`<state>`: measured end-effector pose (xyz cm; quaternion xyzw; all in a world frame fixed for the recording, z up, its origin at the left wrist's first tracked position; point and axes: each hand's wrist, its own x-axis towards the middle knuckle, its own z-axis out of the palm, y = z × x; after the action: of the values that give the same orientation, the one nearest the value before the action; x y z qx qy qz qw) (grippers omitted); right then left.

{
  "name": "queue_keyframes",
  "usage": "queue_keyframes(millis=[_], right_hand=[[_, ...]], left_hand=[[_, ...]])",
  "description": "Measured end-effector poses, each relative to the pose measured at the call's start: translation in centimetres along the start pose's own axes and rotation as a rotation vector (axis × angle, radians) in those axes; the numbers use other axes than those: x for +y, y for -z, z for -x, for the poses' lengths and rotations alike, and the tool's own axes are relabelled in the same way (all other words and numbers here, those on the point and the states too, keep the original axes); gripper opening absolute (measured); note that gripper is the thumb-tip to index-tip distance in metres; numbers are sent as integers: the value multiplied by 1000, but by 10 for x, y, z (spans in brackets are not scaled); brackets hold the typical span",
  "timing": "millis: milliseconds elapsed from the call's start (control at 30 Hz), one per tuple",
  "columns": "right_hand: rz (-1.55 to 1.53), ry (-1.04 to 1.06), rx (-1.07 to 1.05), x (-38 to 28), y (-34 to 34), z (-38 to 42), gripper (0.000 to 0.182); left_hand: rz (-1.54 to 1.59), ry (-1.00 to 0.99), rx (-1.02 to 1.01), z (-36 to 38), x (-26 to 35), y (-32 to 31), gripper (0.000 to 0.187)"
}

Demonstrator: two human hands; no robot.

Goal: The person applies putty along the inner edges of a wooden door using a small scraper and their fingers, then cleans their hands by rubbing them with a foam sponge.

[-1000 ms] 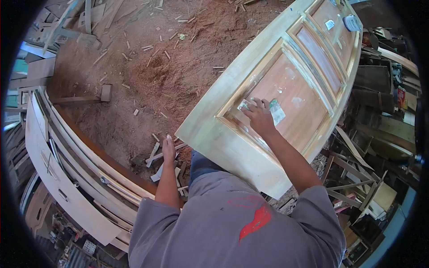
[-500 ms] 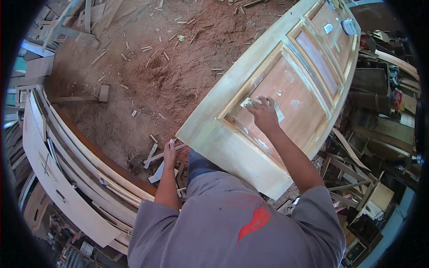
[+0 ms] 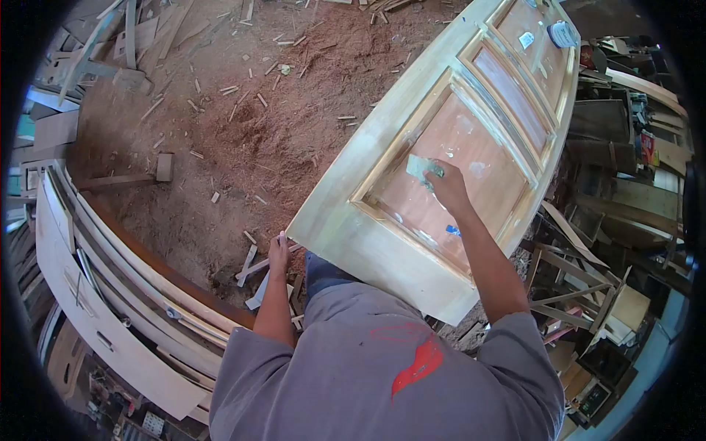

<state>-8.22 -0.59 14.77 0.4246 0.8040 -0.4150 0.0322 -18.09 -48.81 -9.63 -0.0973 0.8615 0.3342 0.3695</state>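
A large pale wooden door point(image 3: 334, 198) with framed inset panels lies in front of me. My right hand point(image 3: 450, 187) is closed on a folded pale greenish sheet point(image 3: 419, 167), which looks like sandpaper, over the nearest inset panel point(image 3: 478, 140). White filler patches dot that panel, and a small blue object point(image 3: 453, 230) lies beside my right forearm. At the door's near left corner, my left hand point(image 3: 278, 251) is closed with its fingertips right at the edge; the fingers are partly hidden.
Curved wooden pieces point(image 3: 118, 323) are stacked at my left. An open can point(image 3: 562, 34) and a small pale piece point(image 3: 526, 39) sit on the door's far end. Wood offcuts litter the reddish dirt floor point(image 3: 243, 125). Timber frames point(image 3: 570, 287) and clutter stand at the right.
My right hand has turned and shifted slightly on the panel, bringing more of the folded sheet into view ahead of the fingers. The blue object now shows beside the forearm. My left hand stays at the corner.
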Motion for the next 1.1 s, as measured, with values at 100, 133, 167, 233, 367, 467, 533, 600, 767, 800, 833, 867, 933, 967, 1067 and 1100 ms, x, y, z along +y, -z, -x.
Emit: queue_keyframes(millis=[100,133,167,233,367,467,533,600,767,800,833,867,933,967,1067,1100], right_hand=[[-150,-159,-4,-6,0,-18,25],[-125,-171,-14,-7,1,-27,24],[-84,-126,-43,1,3,-40,25],[-3,-33,-100,26,6,-72,27],[191,121,-333,8,22,-92,21],[139,58,-360,-7,21,-100,24],[207,112,-372,-6,16,-110,29],[260,135,-388,-7,10,-121,34],[318,123,-438,-3,-2,-139,41],[332,124,-438,-3,-4,-141,41],[346,126,-439,-4,-5,-143,41],[361,128,-439,-5,-6,-145,41],[385,151,-422,-9,-6,-143,41],[396,162,-413,-11,-7,-143,41],[351,110,-481,-14,-9,-143,39],[348,100,-497,-14,-10,-143,38]], left_hand=[[108,17,-27,-29,-35,-16,61],[110,16,-42,-28,-27,-14,59],[112,15,-57,-26,-20,-12,58],[48,-11,-45,-15,9,4,61],[-5,-48,-11,-16,20,20,63],[140,6,13,-48,-33,8,62],[84,6,-5,-38,-20,21,62],[56,18,-6,-28,-9,30,62],[3,41,12,-4,14,43,62],[-9,33,19,-1,15,44,62],[-21,26,26,2,16,45,62],[-32,18,33,5,17,46,62],[-68,2,57,2,9,42,63],[-86,-7,69,1,5,41,63],[-25,24,19,9,16,43,64],[-25,25,2,10,20,42,64]])
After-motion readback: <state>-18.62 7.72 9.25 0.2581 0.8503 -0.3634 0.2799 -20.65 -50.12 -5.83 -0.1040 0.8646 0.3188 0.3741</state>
